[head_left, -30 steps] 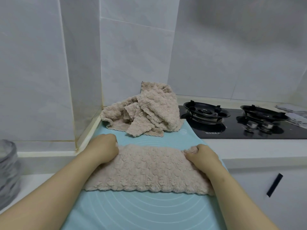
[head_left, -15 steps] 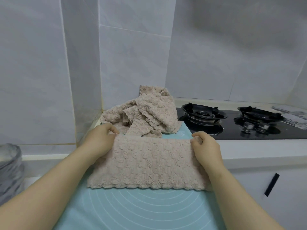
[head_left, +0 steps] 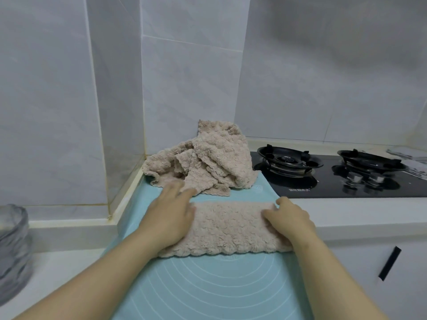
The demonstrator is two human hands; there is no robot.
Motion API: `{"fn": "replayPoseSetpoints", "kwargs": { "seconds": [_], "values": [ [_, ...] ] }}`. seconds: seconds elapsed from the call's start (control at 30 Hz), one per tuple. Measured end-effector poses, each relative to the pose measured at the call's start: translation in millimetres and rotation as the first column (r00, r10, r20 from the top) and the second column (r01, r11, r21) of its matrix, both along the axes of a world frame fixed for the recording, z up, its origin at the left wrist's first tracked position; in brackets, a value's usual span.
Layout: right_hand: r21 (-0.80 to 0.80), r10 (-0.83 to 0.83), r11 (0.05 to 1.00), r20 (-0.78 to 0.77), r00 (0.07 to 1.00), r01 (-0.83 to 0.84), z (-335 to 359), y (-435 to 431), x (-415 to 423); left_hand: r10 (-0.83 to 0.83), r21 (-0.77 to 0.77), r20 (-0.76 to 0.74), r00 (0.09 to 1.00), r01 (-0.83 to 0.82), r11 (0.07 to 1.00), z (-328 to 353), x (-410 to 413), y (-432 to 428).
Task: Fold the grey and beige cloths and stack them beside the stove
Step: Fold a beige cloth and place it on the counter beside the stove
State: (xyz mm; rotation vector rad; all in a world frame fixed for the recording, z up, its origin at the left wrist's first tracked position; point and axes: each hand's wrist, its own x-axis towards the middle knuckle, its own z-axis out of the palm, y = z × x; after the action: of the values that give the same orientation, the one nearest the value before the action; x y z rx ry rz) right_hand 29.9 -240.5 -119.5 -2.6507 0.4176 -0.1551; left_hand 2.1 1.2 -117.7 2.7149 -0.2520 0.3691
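We press the folded beige cloth [head_left: 228, 228] flat on the blue mat [head_left: 208, 287], left hand [head_left: 172, 217] and right hand [head_left: 288, 219] at its ends, fingers spread, palms down. Crumpled beige cloths [head_left: 208, 162] lie behind it, just beside the stove [head_left: 335, 176].

Folded beige cloth [head_left: 228, 229]: thick fleece, nubbly pile, matt, scalloped hem along its 6 o'clock edge. Crumpled beige cloths [head_left: 208, 162], at 12 o'clock from it: same fleece, deep creases, matt. Mat [head_left: 208, 287] under both: pale teal, smooth, slight sheen, looks like silicone, fine printed concentric rings. Stove [head_left: 342, 181], at 2 o'clock: glossy black glass top, mirror reflections; burner supports dark metal, semi-matt; knobs bright polished metal. Wall tiles [head_left: 184, 77]: pale grey, smooth, faint marbling, low gloss. Countertop [head_left: 369, 215]: white, smooth. Grey object [head_left: 12, 250] at 9 o'clock: possibly cloth, blurred, finish unclear.
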Motion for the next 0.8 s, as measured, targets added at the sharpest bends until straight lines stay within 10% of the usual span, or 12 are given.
{"fn": "replayPoseSetpoints", "kwargs": {
  "seconds": [0.17, 0.8],
  "values": [
    [0.062, 0.003, 0.998, -0.061, 0.998, 0.001, -1.8, -4.6, -2.2, -0.026, 0.292, -0.334, 0.942, 0.130, 0.948, -11.1, -14.1, -10.5],
    [0.445, 0.108, 0.890, -0.003, 0.994, -0.095, 27.6, -5.0, -18.5, -0.077, 0.316, -0.318, 0.945, 0.182, 0.931, -12.9, -22.5, 3.4]
  ]
}}
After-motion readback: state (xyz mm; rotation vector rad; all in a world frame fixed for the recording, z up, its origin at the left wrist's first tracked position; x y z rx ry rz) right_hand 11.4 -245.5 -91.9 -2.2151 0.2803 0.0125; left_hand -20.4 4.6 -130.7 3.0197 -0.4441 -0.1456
